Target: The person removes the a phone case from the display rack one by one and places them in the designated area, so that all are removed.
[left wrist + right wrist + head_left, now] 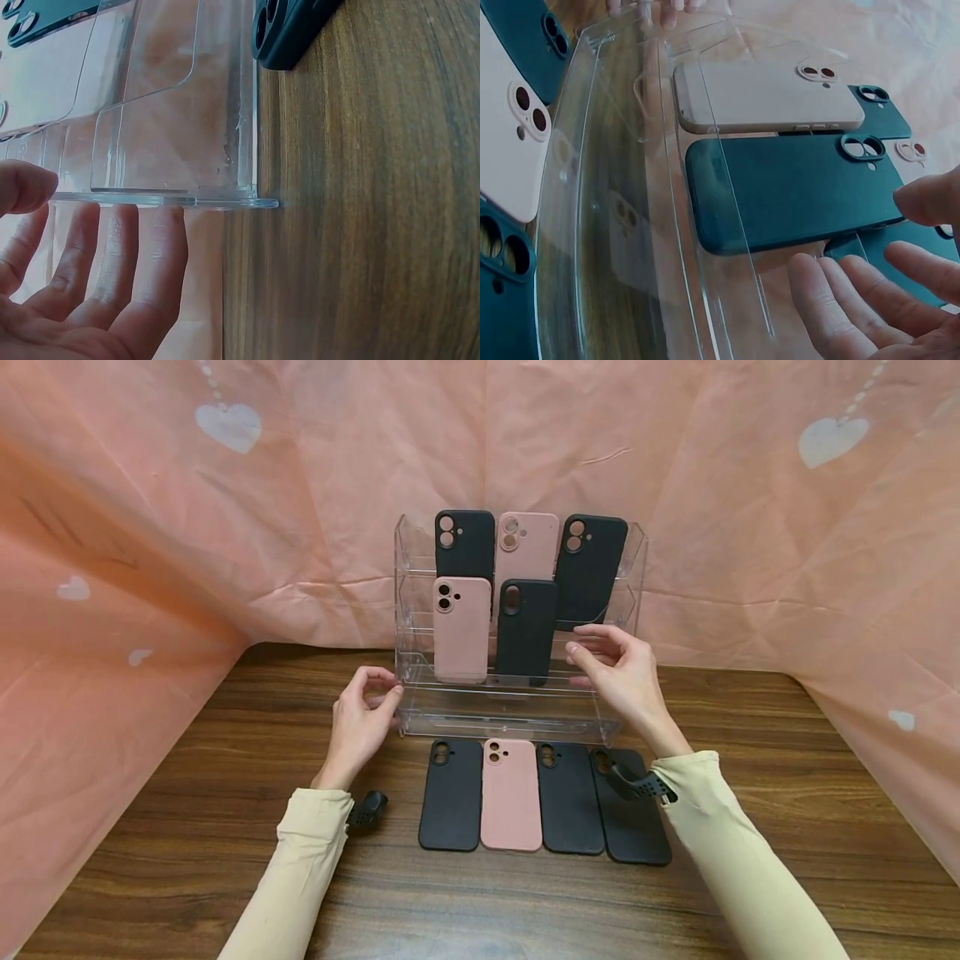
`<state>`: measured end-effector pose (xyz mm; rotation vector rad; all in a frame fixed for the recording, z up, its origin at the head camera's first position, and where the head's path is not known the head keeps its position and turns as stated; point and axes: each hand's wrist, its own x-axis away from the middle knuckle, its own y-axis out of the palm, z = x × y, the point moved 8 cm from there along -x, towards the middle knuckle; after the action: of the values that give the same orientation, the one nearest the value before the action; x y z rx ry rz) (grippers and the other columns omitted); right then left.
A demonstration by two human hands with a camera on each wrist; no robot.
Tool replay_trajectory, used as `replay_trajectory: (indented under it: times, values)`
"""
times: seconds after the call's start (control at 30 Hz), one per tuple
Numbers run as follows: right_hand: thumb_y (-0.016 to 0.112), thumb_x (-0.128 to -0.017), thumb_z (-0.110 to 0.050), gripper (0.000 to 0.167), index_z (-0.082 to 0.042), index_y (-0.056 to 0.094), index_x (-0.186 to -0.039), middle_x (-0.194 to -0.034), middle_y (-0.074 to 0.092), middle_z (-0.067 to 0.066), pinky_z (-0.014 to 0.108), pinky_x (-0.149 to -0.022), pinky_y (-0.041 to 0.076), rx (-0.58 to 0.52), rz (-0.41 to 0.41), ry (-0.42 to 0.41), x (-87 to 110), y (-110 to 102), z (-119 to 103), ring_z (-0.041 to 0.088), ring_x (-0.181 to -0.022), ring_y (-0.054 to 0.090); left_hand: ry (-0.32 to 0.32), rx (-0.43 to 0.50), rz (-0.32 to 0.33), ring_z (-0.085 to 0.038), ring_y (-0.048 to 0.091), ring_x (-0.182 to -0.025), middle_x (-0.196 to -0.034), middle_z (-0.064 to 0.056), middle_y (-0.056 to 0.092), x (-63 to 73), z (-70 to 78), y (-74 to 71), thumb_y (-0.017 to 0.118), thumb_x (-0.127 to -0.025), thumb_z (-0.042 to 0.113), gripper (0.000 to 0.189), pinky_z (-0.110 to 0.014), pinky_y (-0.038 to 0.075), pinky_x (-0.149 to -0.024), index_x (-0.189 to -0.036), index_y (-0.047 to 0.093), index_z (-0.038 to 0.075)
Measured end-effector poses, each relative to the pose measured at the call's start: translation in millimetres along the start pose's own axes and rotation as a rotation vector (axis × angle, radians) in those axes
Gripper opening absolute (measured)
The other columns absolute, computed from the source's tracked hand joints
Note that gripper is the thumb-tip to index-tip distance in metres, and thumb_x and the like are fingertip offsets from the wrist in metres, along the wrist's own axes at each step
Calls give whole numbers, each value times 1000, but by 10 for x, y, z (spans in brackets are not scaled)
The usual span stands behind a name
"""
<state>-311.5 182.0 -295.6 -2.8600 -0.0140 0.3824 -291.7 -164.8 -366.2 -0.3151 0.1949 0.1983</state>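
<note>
A person's left hand (358, 718) was at the left side of a clear tiered stand (498, 725), its fingertips against the outside of the side panel and its thumb by the front edge; whether it pinched the panel, I cannot tell. The right hand (626, 677) hung empty in front of the stand's right part, fingers loosely bent and spaced apart, thumb away from them. Its thumb tip was just beside the front dark case (528, 635), a small gap between them.

The stand stood on a brown wood-grain table (750, 777). On its lower occupied tier, the front pink case (462, 635) stood to the left of the front dark case, camera holes at the top. Behind and above were three more: the rear left dark case (467, 552), the rear pink case (534, 547) and the rear right dark case (590, 572), which tilted sideways.

Just before the stand, four cases lay flat in a row: from left, a dark one (452, 797), a pink one (512, 797) and two more dark ones (572, 802). A black strap (643, 787) at the right wrist partly covered the last. Pale yellow sleeves (300, 860) covered both forearms. Peach cloth (360, 485) with white hearts hung around the table.
</note>
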Motion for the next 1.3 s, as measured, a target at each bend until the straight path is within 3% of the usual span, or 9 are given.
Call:
replay_trajectory:
  times: [0.13, 0.4, 1.13, 1.3]
  values:
    - [70, -98, -21, 43, -1, 60, -135, -126, 67, 24, 35, -76, 66, 8, -25, 39, -28, 77, -2, 6, -93, 74, -4, -1, 1, -38, 74, -104, -120, -16, 69, 1, -6, -7, 66, -98, 16, 22, -44, 67, -69, -117, 60, 8]
    - [70, -98, -23, 45, -6, 59, -137, -128, 69, 20, 33, -75, 66, 47, -28, 88, -94, 194, 50, 28, -109, 73, -1, 0, -7, -37, 75, -103, -120, -16, 69, 4, -5, -1, 66, -98, 15, 21, -43, 67, -69, -118, 60, 9]
    - [73, -94, -9, 32, -5, 67, -125, -113, 71, 18, 36, -69, 66, 53, 94, 64, -154, 268, 178, 12, -86, 74, 3, 14, -10, -37, 75, -102, -119, -16, 68, 2, -3, 2, 66, -98, 14, 21, -50, 66, -71, -118, 59, 8]
    - [74, -93, -8, 29, -4, 69, -121, -108, 71, 18, 37, -70, 66, 54, 106, 28, -153, 256, 152, 8, -81, 73, -3, 14, -12, -37, 75, -102, -119, -16, 68, 1, -9, 5, 65, -98, 14, 22, -49, 66, -71, -118, 59, 8]
